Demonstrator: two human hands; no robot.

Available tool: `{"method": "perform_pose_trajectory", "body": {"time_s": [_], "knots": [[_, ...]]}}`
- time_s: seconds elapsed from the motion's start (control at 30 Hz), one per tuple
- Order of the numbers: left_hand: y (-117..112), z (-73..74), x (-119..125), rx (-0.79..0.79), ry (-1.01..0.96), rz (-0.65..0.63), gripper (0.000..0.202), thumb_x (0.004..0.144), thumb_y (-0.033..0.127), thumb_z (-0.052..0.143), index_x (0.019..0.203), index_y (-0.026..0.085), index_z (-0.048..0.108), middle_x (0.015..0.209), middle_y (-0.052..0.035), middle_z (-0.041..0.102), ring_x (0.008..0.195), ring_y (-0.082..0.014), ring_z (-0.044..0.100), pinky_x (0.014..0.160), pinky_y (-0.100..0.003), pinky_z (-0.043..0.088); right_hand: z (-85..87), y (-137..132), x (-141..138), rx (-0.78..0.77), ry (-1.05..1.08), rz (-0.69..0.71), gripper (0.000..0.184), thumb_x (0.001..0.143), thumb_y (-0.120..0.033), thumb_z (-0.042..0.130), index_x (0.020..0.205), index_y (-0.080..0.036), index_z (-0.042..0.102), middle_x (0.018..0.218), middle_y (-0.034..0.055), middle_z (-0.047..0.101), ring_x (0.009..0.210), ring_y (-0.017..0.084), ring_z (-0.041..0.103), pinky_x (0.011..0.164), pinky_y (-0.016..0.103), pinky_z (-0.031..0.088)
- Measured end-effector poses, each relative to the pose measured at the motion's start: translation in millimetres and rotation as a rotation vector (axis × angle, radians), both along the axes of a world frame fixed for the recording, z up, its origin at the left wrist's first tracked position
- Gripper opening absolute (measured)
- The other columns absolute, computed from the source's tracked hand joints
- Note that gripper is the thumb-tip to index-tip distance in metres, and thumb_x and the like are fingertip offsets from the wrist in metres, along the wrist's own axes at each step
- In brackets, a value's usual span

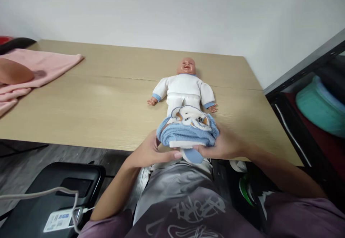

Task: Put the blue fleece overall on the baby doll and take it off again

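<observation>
A baby doll [183, 85] in a white outfit with blue cuffs lies on its back on the table, arms spread and head toward the wall. Over its lower legs is a bunched blue terry cloth [188, 133] with a white animal face and ears; whether it is a garment or a towel I cannot tell. My left hand [155, 151] grips the cloth's left side, thumb along the lower edge. On the other side, my right hand [222, 144], slightly blurred, holds it too. A blue rounded end [193, 156] pokes out below, between my thumbs. The doll's lower legs are hidden.
A pink cloth [48, 63] with a brown rounded object [14, 72] on it lies at the table's left. Below left, a black chair [88, 171] holds a white device with a cable. A shelf with a teal bowl [320, 105] stands right. The wall borders the table's far edge.
</observation>
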State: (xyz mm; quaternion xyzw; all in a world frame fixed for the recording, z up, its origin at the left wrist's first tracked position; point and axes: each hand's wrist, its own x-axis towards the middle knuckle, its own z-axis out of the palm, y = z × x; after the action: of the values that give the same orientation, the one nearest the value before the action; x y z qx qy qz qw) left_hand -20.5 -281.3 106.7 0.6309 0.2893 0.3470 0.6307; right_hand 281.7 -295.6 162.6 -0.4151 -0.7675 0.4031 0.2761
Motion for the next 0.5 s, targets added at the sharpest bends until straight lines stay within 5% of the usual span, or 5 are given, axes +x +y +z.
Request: {"method": "perform_pose_trajectory", "body": {"time_s": [0.13, 0.3, 0.5], "knots": [[-10.3, -14.5, 13.5, -0.049, 0.096, 0.119, 0.051, 0.101, 0.065, 0.102, 0.127, 0.023, 0.090, 0.127, -0.0120, 0.093, 0.115, -0.0353, 0.087, 0.109, -0.054, 0.077, -25.8, -7.6, -7.9, 0.073, 0.009, -0.182, 0.013, 0.090, -0.030, 0.083, 0.093, -0.027, 0.071, 0.085, 0.0003, 0.080, 0.073, 0.022, 0.071, 0.069, 0.035, 0.062], [-0.3, -33.0, 23.0, 0.058, 0.252, 0.287, 0.046, 0.110, 0.067, 0.089, 0.124, 0.023, 0.087, 0.122, -0.0130, 0.091, 0.116, -0.0359, 0.084, 0.108, -0.055, 0.073, -54.3, 5.0, -12.3, 0.042, -0.040, -0.327, 0.018, 0.090, -0.031, 0.079, 0.082, -0.027, 0.063, 0.076, 0.0007, 0.075, 0.070, 0.021, 0.069, 0.066, 0.033, 0.057], [28.4, -42.9, 28.6, 0.078, 0.279, 0.247, 0.036, 0.104, 0.058, 0.091, 0.110, 0.023, 0.082, 0.111, -0.0106, 0.090, 0.105, -0.0325, 0.084, 0.092, -0.046, 0.072, -73.9, 33.3, -11.7, 0.043, -0.095, -0.415, 0.026, 0.091, -0.041, 0.077, 0.076, -0.029, 0.059, 0.072, 0.0022, 0.072, 0.070, 0.024, 0.069, 0.067, 0.036, 0.054]]}}
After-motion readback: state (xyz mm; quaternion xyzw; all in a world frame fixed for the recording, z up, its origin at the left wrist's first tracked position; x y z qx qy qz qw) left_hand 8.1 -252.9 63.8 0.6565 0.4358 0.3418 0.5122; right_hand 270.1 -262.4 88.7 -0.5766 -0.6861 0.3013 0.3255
